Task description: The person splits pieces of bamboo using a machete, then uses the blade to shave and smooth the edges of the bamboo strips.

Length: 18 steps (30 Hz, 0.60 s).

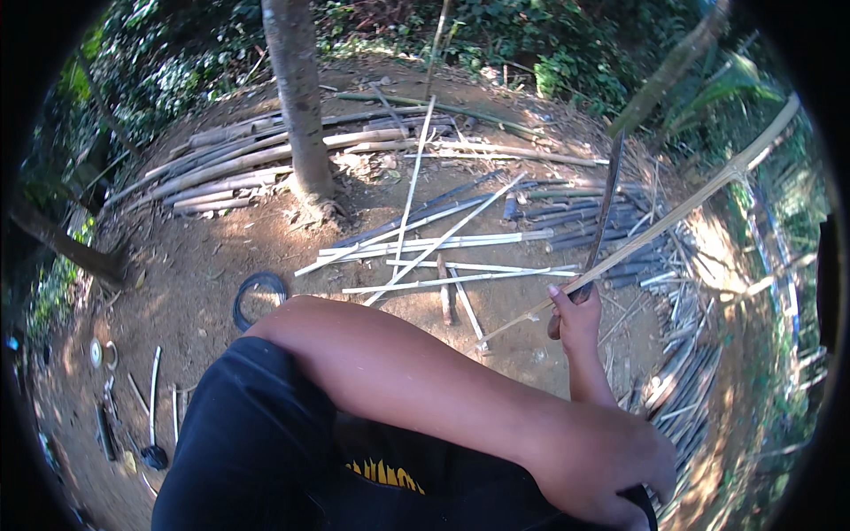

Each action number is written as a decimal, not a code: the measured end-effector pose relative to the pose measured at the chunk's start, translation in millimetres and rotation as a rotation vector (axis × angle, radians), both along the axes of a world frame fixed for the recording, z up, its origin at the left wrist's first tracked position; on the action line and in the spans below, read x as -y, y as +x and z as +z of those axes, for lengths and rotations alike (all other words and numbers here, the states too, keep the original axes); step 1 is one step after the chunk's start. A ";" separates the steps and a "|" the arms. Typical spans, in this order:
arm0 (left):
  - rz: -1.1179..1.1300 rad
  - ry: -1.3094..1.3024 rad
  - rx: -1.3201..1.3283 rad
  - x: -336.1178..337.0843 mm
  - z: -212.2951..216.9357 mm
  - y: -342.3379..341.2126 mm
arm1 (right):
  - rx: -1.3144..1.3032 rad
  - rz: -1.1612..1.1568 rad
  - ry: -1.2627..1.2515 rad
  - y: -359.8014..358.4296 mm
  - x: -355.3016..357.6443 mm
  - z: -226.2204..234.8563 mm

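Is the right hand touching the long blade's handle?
Touching. The head view shows the right hand closed around the handle of the long blade, the handle's end sticking out below.

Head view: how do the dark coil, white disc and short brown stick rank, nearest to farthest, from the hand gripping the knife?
1. Short brown stick, left of the hand.
2. Dark coil, farther left.
3. White disc, at far left.

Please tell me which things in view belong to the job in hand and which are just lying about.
Likely in the job:
- machete
- held strip
- loose strips, perhaps, being similarly pale and narrow

Seemingly just lying about:
- dark coil
- poles by the tree
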<state>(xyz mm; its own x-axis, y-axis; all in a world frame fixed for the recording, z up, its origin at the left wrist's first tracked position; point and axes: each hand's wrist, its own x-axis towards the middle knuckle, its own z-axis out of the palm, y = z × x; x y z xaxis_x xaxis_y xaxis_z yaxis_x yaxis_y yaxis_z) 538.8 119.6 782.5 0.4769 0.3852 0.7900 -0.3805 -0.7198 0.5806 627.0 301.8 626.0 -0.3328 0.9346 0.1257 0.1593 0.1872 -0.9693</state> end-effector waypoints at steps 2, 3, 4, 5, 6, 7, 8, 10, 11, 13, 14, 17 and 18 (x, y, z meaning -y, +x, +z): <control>-0.226 -0.004 -0.113 4.3 12.9 34.2 | 0.010 -0.094 0.008 29.7 -2.4 -15.2; -0.246 0.031 -0.215 4.0 19.3 36.8 | 0.024 -0.158 -0.013 40.3 1.0 -16.2; -0.259 0.066 -0.316 3.6 24.2 36.6 | 0.038 -0.216 -0.038 50.9 7.5 -16.2; -0.271 0.103 -0.415 2.6 30.4 38.0 | 0.052 -0.271 -0.063 60.9 13.1 -18.9; -0.278 0.066 -0.530 0.4 36.0 43.8 | 0.043 -0.297 -0.074 74.1 16.2 -24.5; -0.376 0.030 -0.600 -4.6 41.0 47.9 | 0.039 -0.318 -0.080 88.0 18.4 -28.2; -0.474 -0.007 -0.670 -12.9 45.8 52.9 | 0.036 -0.338 -0.087 102.5 21.5 -32.5; -0.620 -0.027 -0.771 -23.0 53.2 66.9 | 0.045 -0.436 -0.014 138.5 24.9 -50.3; -0.664 -0.015 -0.787 -25.8 55.0 72.4 | 0.051 -0.483 0.024 153.9 27.9 -57.4; -0.645 -0.037 -0.810 -23.6 52.8 78.8 | 0.065 -0.448 -0.049 142.6 27.1 -53.0; -0.668 -0.043 -0.797 -24.8 49.3 81.1 | 0.086 -0.457 -0.090 145.0 28.7 -49.9; -0.759 -0.038 -0.766 -31.6 38.9 100.0 | 0.046 -0.504 -0.204 150.5 27.8 -38.1; -0.799 -0.042 -0.743 -30.4 34.4 106.2 | 0.067 -0.536 -0.070 151.0 23.5 -43.8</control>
<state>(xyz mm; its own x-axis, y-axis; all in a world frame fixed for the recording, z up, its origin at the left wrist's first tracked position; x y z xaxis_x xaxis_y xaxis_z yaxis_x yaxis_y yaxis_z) 645.0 149.9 816.9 0.9540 -0.2279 0.1947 -0.2735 -0.3955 0.8768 778.0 278.3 582.2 0.1877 0.9809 0.0518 0.2763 -0.0021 -0.9611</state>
